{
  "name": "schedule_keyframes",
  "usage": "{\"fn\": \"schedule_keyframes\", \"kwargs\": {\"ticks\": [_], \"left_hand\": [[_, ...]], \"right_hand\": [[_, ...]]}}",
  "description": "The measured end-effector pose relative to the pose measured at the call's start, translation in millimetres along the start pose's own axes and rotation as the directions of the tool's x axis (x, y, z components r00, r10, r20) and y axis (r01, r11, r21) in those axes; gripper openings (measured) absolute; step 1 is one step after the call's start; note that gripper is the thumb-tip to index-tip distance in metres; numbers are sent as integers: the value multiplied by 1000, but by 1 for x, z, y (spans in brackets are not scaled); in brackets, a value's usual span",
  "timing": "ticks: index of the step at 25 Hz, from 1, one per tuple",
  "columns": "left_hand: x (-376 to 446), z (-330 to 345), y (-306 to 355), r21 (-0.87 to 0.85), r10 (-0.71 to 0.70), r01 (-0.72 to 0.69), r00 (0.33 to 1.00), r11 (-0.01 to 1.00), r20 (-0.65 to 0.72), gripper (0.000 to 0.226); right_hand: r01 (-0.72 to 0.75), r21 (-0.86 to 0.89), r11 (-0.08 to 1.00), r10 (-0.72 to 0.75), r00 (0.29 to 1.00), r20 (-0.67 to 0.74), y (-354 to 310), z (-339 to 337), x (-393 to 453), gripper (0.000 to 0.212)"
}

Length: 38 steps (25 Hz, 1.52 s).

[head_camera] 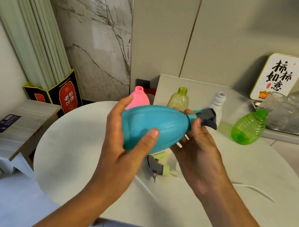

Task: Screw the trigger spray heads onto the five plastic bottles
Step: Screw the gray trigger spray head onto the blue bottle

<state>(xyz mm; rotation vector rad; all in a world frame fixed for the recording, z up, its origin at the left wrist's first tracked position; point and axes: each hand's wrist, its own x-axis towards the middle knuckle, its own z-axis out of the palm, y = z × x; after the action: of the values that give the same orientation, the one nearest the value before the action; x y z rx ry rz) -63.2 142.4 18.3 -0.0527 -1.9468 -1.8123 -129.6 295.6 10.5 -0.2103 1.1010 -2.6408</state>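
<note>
Teal bottle (151,125) is held off the bench (73,156), lying near horizontal above its middle, neck pointing right. Left hand (121,140) clamped round the fat body, thumb on the near side, fingers over the top. Right hand (197,149) closed on the teal collar of the grey trigger spray head (206,117) at the neck; looks like threading is under way, how far seated cannot tell.

Four other bottles stand uncapped toward the far edge: pink bottle (139,97) at far left, yellow-green bottle (179,98) and white bottle (217,105) on the raised far part, bright green bottle (248,127) at far right. Loose spray head with pale green collar (158,167) lies on the bench just below the hands, dip tube (255,190) trailing toward the right edge. More loose parts seem hidden under the teal bottle.

Handling judgement: bottle empty, so light; thin plastic, walls likely flex if squeezed; smooth ribbed skin could slip during twisting. Best hold is the widest part of the body to resist torque, other hand on the collar ring, not the trigger lever. Cross-threading is the main risk, so keep collar square to neck.
</note>
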Motion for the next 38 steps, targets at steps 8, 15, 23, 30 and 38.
{"fn": "schedule_keyframes", "kwargs": {"ticks": [8, 15, 23, 30, 38], "left_hand": [[8, -19, -7, -24, -186, 196, 957, 980, 224, 73], [9, -22, 1, -156, -357, 562, 690, 812, 629, 60], [3, -14, -8, 159, -207, 149, 857, 976, 472, 79], [0, -6, -5, 522, -18, -160, 948, 838, 319, 88], [12, -19, 1, 60, -285, 345, 649, 937, 705, 72]], "right_hand": [[47, -110, 993, -24, 980, 198, -15, -11, 9, 33], [19, -126, 992, 12, 971, 241, -14, -8, 5, 36], [144, -327, 934, -50, 959, 279, -20, 2, -3, 31], [109, -236, 966, -26, 944, 330, -23, 4, -7, 32], [61, -242, 968, 47, 907, 419, -33, 8, -12, 32]]}}
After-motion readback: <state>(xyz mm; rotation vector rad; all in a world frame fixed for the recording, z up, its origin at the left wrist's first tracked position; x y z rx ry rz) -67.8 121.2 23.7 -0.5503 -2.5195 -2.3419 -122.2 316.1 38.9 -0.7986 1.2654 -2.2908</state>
